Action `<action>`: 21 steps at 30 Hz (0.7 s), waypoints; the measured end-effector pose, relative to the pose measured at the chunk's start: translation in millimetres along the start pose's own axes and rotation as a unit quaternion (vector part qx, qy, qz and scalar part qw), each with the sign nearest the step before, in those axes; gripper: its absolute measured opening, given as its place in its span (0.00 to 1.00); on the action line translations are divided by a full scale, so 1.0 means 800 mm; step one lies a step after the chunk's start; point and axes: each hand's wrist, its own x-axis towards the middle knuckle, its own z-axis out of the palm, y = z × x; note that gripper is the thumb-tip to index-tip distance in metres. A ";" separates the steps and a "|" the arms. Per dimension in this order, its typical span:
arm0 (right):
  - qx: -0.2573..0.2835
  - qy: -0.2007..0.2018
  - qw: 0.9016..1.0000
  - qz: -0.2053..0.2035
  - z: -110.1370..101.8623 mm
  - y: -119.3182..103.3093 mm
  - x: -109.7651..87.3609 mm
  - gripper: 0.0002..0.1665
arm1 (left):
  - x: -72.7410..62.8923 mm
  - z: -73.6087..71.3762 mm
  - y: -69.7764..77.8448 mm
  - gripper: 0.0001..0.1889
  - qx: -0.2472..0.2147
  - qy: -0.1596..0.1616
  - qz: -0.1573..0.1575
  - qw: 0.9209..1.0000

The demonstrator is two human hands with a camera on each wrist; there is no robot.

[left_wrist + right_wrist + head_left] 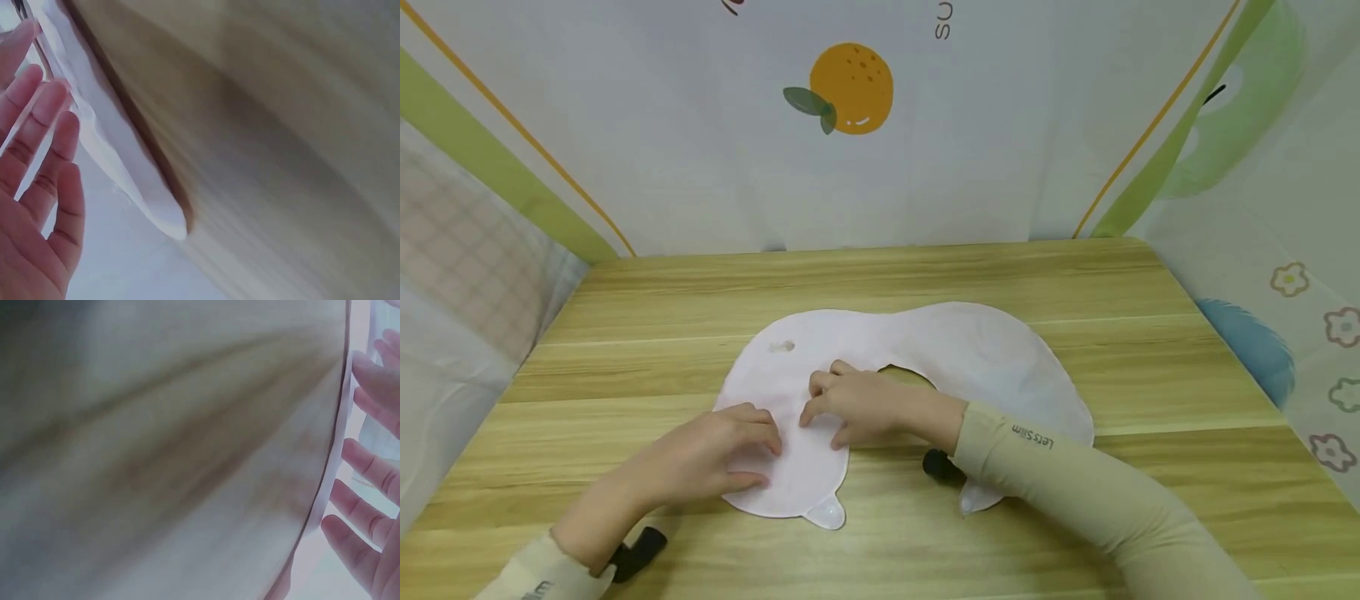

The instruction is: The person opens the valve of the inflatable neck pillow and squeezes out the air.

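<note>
A pale pink, U-shaped neck pillow [1000,358] lies flat on the wooden table, its opening towards me. Small pointed tabs stick out at its two ends, and a greyish mark shows near its upper left. My left hand [715,454] rests at the outer edge of the left lobe, fingers loosely bent. On the inner side of that same lobe, my right hand [861,404] touches the surface with spread, slightly bent fingers. In the left wrist view the pillow's thin edge [134,181] runs beside the relaxed fingers. The right wrist view shows fingertips [340,528] along the pillow's rim.
The wood-grain table [647,367] reaches back to a white curtain [700,167] printed with an orange. A blue rounded shape [1247,346] stands beyond the right edge. Black wrist-worn pieces show under the left wrist [642,554] and the right forearm.
</note>
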 end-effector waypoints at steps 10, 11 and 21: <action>0.010 -0.007 1.000 0.013 -0.003 0.008 0.007 0.27 | 0.010 0.005 0.008 0.14 0.008 -0.019 -0.010 1.000; 0.010 -0.007 1.000 0.011 -0.003 0.008 0.008 0.27 | 0.009 0.006 0.008 0.14 0.008 -0.024 -0.013 1.000; -0.026 -0.019 0.999 0.030 -0.009 0.008 0.009 0.27 | 0.000 0.005 0.002 0.17 0.032 -0.031 -0.040 0.998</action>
